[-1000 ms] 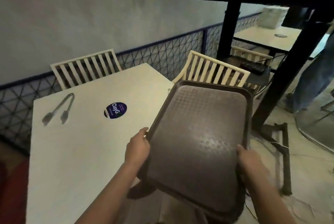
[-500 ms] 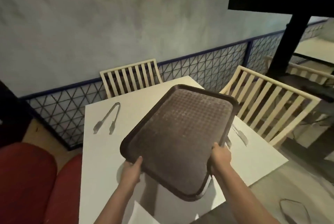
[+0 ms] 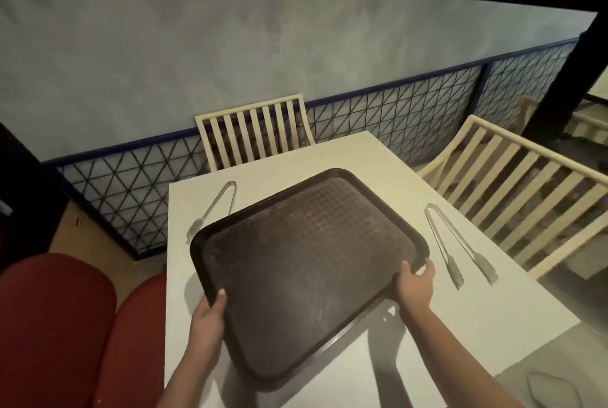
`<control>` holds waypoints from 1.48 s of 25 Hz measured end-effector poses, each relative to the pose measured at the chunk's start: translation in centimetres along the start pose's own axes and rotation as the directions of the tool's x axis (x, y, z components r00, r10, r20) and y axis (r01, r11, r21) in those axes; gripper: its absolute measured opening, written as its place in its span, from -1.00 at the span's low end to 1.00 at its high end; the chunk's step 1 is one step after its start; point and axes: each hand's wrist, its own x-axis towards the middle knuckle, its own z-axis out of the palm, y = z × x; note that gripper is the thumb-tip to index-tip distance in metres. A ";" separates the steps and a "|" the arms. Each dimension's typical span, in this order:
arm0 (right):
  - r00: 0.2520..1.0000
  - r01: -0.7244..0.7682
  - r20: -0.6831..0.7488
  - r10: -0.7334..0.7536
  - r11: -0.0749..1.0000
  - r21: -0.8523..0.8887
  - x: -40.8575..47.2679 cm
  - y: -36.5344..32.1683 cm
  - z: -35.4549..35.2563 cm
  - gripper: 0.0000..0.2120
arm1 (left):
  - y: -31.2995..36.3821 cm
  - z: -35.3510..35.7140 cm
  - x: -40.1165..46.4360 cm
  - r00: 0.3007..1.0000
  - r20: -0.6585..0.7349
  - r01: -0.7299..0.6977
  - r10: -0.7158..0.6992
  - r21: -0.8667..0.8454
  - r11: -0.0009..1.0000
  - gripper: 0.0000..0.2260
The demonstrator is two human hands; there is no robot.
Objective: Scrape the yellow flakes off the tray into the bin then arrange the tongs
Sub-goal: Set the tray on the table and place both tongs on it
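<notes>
— Over the white rectangular table (image 3: 332, 157), at its centre, you hold the dark brown textured plastic tray (image 3: 306, 262). Your left hand (image 3: 209, 310) grips its near-left edge at 7 o'clock, thumb curled over the rim; your right hand (image 3: 415, 282) grips the right edge at 4 o'clock, fingers wrapped under.

— Any yellow flakes left on it?

— None that show; the surface looks bare, so I judge the scraping done and the tray about to go down.

— And the tongs?

— One pair of slim metal tongs (image 3: 215, 208) lies at 10 o'clock, its tips partly hidden behind the tray's far-left corner. A second pair of metal tongs (image 3: 455, 244) lies at 3 o'clock, just beside your right hand.

— What could go wrong?

— Lower the tray as it sits and its corner may land on the left pair, leaving the tray rocking. Swing it right and your knuckles could knock the other pair toward the cream slatted chair (image 3: 513, 200).
</notes>
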 end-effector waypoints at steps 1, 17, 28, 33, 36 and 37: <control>0.999 0.034 0.012 -0.034 0.998 -0.043 1.3 -0.3 -0.9 -0.53 | 0.0 -0.4 0.6 1.000 0.026 0.011 -0.012 0.027 1.000 -0.75; 0.947 0.086 0.284 0.147 0.738 -0.669 9.2 3.3 -3.1 -0.73 | -0.6 4.6 5.2 0.988 -0.099 -0.021 0.115 0.662 0.749 -0.70; 0.932 0.172 0.325 0.159 0.595 -0.785 10.9 4.4 -2.9 -0.73 | -2.6 6.1 7.4 0.973 -0.214 0.113 0.085 0.766 0.633 -0.72; 0.957 0.247 0.288 0.031 0.435 -0.866 11.2 3.7 -3.2 -0.61 | -1.9 7.0 6.5 0.953 -0.302 0.218 0.029 0.748 0.626 -0.71; 0.933 0.361 0.319 -0.168 0.431 -0.827 11.9 2.3 -3.6 -0.63 | -0.9 9.8 5.3 0.932 -0.334 0.207 0.142 0.811 0.547 -0.65; 0.917 0.395 0.319 -0.239 0.439 -0.807 12.2 1.7 -3.9 -0.64 | -0.4 11.5 4.8 0.941 -0.269 0.122 0.203 0.833 0.540 -0.68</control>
